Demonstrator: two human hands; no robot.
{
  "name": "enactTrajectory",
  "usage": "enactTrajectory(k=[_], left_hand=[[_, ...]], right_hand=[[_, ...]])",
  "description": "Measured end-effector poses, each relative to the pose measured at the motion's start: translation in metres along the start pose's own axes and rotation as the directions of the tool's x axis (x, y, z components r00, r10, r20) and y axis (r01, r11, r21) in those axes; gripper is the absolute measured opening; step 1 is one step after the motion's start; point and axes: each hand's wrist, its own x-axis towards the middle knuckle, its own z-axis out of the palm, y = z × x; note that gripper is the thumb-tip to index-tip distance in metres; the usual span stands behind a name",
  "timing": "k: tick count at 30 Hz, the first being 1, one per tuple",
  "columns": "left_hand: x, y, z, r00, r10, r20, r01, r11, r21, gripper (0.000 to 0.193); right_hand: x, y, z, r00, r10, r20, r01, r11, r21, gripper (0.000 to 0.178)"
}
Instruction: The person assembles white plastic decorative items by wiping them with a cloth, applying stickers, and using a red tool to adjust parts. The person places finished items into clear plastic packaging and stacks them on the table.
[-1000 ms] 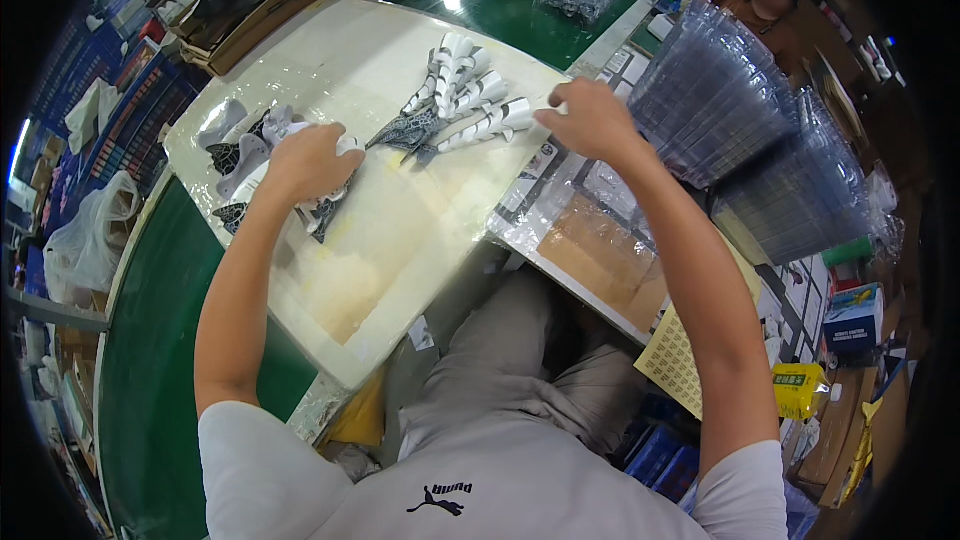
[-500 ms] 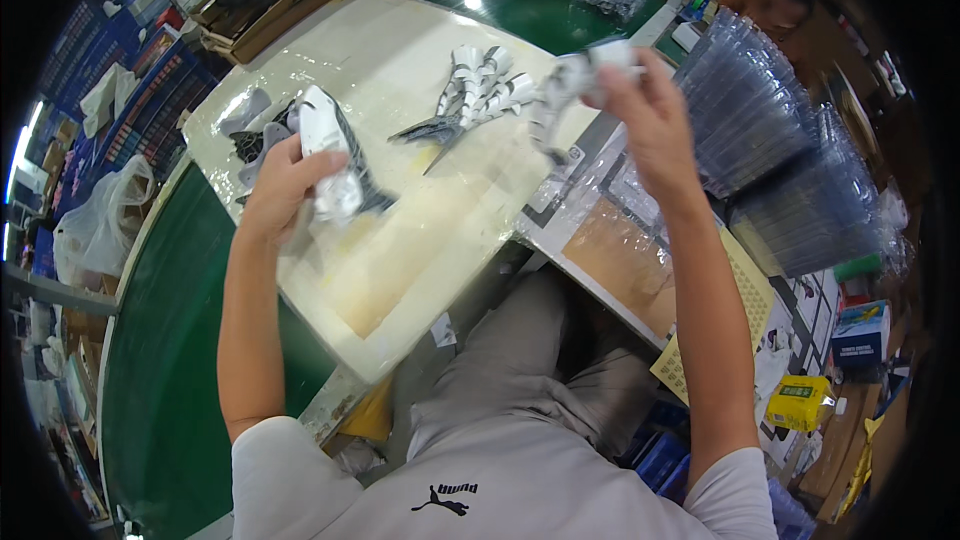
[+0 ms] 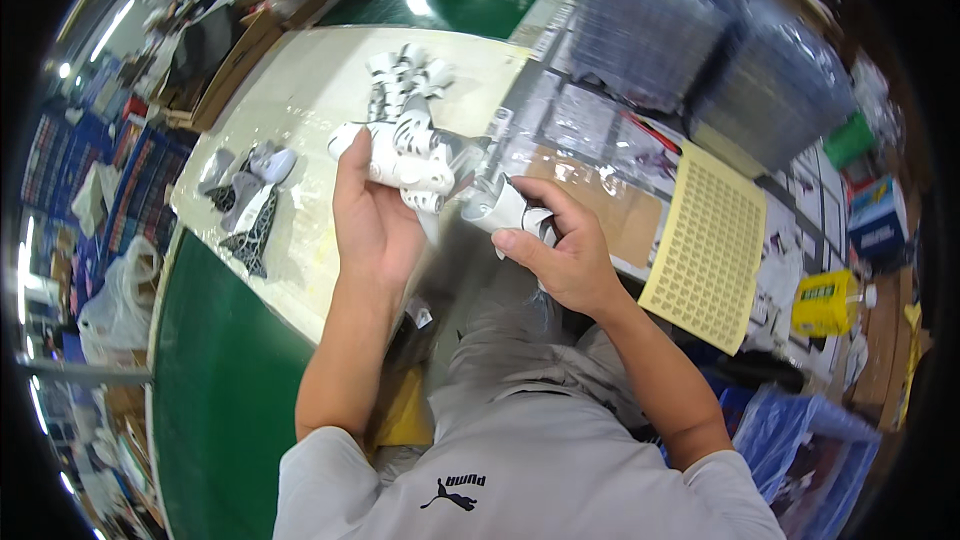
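Observation:
My left hand (image 3: 375, 225) is closed round a white fish-shaped toy body (image 3: 410, 168) with black markings and fins, its underside showing. Facing it, my right hand (image 3: 565, 252) grips a white segmented tail piece (image 3: 497, 208) with dark stripes, an open round end toward the body. A narrow gap seems to separate the two parts, though blur makes contact hard to judge. Beyond my left hand, several striped tail pieces (image 3: 408, 75) lie in a cluster on the cream work board (image 3: 305, 70). Grey and black fish parts (image 3: 250, 190) are heaped on its left.
Stacked clear plastic trays (image 3: 650, 25) stand at the far right. A yellow sheet of small stickers (image 3: 708, 250), red-handled tool (image 3: 655, 132) and yellow bottle (image 3: 825, 303) lie on the right. Green surface (image 3: 225, 370) runs below the board's left edge; a blue-lined crate (image 3: 810, 460) sits lower right.
My hands have come together near the board's front right edge, bringing the toy body and tail piece close to each other. My head view has turned rightward.

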Motion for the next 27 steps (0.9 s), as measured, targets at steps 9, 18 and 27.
enactTrajectory(k=[9,18,27], left_hand=[[-0.021,-0.056,0.029,0.989,0.136,-0.05,-0.124,0.973,0.196,0.059],[-0.03,-0.07,0.024,0.978,0.176,0.111,-0.206,0.888,0.41,0.072],[-0.024,-0.081,0.012,0.987,0.136,0.091,-0.156,0.95,0.27,0.071]], right_hand=[[-0.028,0.014,-0.042,0.968,-0.201,-0.149,0.185,0.976,-0.11,0.057],[-0.036,0.013,-0.058,0.901,-0.394,-0.182,0.297,0.866,-0.403,0.054],[-0.043,0.006,-0.061,0.983,-0.013,-0.185,0.015,1.0,0.007,0.048]])
